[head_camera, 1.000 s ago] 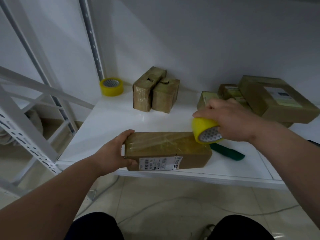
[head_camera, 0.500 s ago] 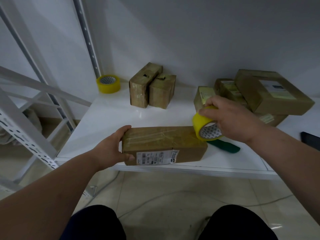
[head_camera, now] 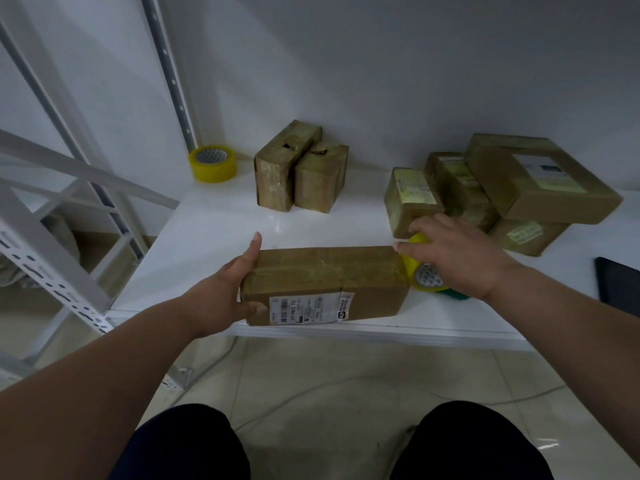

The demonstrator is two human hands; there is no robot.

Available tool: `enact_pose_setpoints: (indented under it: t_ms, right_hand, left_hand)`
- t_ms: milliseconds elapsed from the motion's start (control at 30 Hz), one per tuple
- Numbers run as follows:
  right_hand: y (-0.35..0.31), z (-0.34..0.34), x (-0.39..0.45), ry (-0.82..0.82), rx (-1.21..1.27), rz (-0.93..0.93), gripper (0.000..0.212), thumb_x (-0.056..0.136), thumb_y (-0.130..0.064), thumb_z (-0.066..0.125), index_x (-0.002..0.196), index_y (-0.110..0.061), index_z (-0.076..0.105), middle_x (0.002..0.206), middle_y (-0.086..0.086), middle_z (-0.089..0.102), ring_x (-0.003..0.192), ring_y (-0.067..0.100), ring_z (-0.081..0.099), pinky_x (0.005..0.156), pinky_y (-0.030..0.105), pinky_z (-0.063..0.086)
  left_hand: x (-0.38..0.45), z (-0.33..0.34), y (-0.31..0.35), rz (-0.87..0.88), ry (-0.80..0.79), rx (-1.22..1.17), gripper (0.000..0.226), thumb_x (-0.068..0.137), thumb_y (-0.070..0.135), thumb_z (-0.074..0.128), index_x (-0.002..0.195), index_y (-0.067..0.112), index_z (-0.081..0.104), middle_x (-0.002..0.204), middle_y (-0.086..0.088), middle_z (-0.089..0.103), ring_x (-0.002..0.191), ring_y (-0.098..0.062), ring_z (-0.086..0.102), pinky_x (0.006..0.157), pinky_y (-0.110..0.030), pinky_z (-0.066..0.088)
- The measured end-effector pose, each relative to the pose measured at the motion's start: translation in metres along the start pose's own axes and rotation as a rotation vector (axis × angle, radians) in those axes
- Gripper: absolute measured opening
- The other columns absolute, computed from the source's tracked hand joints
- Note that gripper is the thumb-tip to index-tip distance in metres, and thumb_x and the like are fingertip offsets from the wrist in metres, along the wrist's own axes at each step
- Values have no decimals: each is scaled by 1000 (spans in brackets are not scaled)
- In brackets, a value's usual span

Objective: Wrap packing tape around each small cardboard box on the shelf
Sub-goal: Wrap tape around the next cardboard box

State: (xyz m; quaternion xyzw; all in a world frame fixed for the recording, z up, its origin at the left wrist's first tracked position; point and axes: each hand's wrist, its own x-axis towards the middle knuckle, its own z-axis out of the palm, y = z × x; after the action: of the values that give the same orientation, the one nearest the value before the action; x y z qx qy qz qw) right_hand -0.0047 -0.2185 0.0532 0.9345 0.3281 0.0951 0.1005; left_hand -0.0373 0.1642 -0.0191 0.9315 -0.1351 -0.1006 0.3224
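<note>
1. A yellow roll of packing tape (head_camera: 420,268) is gripped by the right hand (head_camera: 457,258), whose fingers are curled over the top of it; the roll is pressed against the right end of a long brown cardboard box with a white shipping label (head_camera: 325,284).
2. The left end of that box is held by the left hand (head_camera: 221,296), with the thumb laid against the front face and the index finger stretched straight along the back top corner.
3. The long box is set lengthwise at the front edge of the white shelf (head_camera: 214,244), its top covered in glossy tape.
4. A dark green object (head_camera: 459,295) is partly seen beneath the right hand; what it is cannot be told.
5. Two small taped cardboard boxes (head_camera: 301,171) are stood side by side, touching, near the back wall.
6. A second yellow tape roll (head_camera: 212,163) is laid flat in the back left corner, beside a perforated metal upright (head_camera: 173,81).
7. A pile of taped brown parcels (head_camera: 498,192) is stacked at the right, just behind the right hand.
8. A dark flat object (head_camera: 620,285) is cut off by the right edge.
</note>
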Motion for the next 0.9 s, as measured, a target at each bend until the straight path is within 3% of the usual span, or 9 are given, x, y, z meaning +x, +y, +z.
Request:
enact_pose_setpoints:
  t_ms: [133, 367, 467, 600, 767, 833, 900]
  right_hand:
    - [0, 0, 1, 21, -47, -13, 59, 71, -6, 80, 125, -22, 65, 112, 20, 60, 99, 43, 57, 77, 44, 46]
    - [9, 0, 1, 20, -60, -20, 66, 65, -9, 84, 126, -23, 64, 112, 18, 60, 101, 43, 55, 73, 43, 48]
    - [12, 4, 4, -16, -72, -23, 66, 71, -11, 80, 131, -25, 59, 117, 17, 57, 107, 41, 51, 75, 41, 45]
    - [13, 10, 5, -80, -87, -4, 62, 88, -28, 63, 143, -39, 39, 133, 7, 44, 121, 31, 35, 86, 37, 37]
    - [5, 13, 4, -150, -112, 16, 60, 95, -25, 55, 146, -41, 30, 138, 5, 36, 124, 27, 25, 87, 36, 35]
    - [2, 13, 5, -174, -137, 24, 62, 95, -21, 54, 147, -41, 28, 139, 5, 34, 125, 27, 25, 86, 36, 35]
    - [-1, 12, 5, -189, -145, 32, 63, 94, -20, 53, 148, -39, 26, 141, 6, 34, 127, 29, 26, 87, 36, 35]
  left_hand:
    - [-1, 2, -2, 118, 19, 106, 103, 90, 29, 66, 133, 68, -19, 151, -2, 26, 117, -16, 48, 104, -28, 41]
    - [-2, 4, -3, 178, -6, 149, 92, 94, 28, 61, 130, 76, -10, 146, -5, 24, 116, -17, 47, 104, -25, 41]
    - [-2, 4, -5, 172, -16, 148, 88, 94, 29, 59, 132, 75, -6, 146, -3, 23, 117, -16, 44, 105, -24, 39]
    - [0, 3, -2, 151, -38, 178, 83, 95, 31, 58, 135, 71, -2, 147, -2, 24, 119, -14, 44, 106, -24, 38]
    - [1, -4, 7, 27, -81, 399, 76, 93, 51, 51, 132, 70, -12, 156, -4, 18, 127, -23, 46, 109, -40, 38]
    - [2, -6, 13, -24, -67, 569, 76, 90, 61, 48, 133, 69, -14, 161, -3, -2, 142, -27, 28, 115, -47, 28]
    - [1, -7, 21, -6, -12, 669, 77, 85, 68, 48, 144, 61, -2, 159, 3, -22, 149, -26, -4, 117, -54, 16]
